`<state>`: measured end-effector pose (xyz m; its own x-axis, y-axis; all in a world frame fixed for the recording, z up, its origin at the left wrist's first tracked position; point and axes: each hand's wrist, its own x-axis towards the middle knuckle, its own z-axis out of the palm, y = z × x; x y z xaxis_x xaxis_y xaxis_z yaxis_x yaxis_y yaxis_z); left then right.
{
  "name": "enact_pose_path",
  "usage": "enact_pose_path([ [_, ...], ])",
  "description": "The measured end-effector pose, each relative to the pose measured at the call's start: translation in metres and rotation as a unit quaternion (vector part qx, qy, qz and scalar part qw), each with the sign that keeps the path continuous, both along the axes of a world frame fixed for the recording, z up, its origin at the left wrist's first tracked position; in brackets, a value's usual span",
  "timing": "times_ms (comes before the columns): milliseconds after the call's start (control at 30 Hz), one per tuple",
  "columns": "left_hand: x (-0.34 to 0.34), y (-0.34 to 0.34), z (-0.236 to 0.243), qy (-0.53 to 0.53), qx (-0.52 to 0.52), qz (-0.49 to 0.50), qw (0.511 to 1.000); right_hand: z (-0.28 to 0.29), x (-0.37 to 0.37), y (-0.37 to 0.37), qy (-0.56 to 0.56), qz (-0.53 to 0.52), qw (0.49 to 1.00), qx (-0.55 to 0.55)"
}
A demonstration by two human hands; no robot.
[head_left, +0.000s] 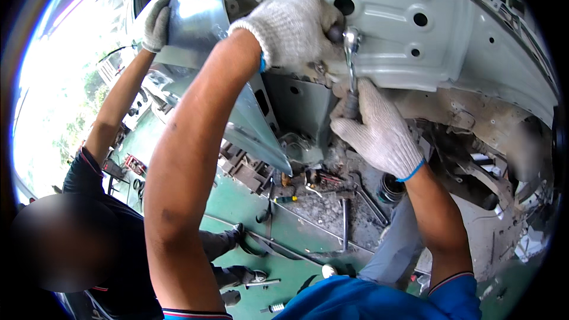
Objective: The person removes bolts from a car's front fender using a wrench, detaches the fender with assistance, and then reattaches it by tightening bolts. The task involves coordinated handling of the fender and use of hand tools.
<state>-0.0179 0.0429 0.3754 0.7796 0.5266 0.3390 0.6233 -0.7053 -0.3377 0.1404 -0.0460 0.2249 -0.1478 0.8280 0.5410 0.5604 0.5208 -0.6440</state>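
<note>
My right hand [382, 130], in a white knitted glove, is wrapped around the dark grip of a ratchet wrench [351, 59]. The wrench stands nearly upright, its chrome head in front of a pale grey car body panel [391, 24] with round holes. My left hand [293, 29], gloved too, reaches across to the panel. Its fingers curl around a dark socket [335, 32] at the wrench head; the fingertips are partly hidden. Just left of it is a silver-grey fender [195, 21], whose upper left edge a co-worker's gloved hand [156, 26] holds.
Below the panel, a grimy ledge [320, 219] carries wrenches, a hammer-like bar [345, 225] and several other tools. A dark round can [391, 188] stands by my right forearm. At left a co-worker stands on the green floor [234, 278]. The wheel-arch opening [456, 160] lies at right.
</note>
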Motion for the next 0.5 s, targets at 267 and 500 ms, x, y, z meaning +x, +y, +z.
enact_pose_path([
  [267, -0.009, 0.007, -0.021, -0.076, 0.104, -0.025, 0.991, 0.037, -0.037, -0.058, 0.471, 0.322, 0.763, -0.305],
  [500, 0.003, -0.003, -0.014, -0.061, 0.021, 0.005, 0.998, -0.012, 0.007, 0.01, -0.014, -0.049, 0.999, -0.017],
])
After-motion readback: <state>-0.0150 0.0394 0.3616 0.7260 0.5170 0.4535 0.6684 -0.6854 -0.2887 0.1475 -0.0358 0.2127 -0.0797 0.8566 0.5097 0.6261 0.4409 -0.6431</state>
